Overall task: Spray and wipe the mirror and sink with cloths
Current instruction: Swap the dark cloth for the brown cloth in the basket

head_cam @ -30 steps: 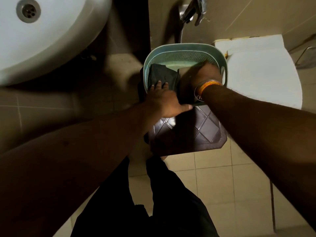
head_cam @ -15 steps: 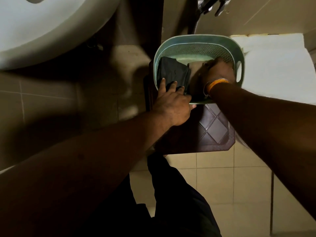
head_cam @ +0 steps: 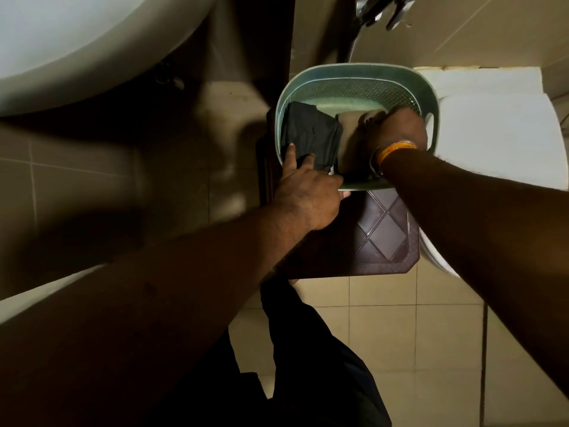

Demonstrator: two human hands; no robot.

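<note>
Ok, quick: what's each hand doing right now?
Left hand: open, straight fingers resting on the black cloth in the green basket.
Right hand: in the basket on the tan cloth; grip cannot be told.

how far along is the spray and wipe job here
Nothing looks wiped yet. In hand: both hands are in the green basket, the left hand with fingers on the dark cloth, the right hand on the tan cloth. Left: spraying and wiping the sink; no mirror is visible.
</note>
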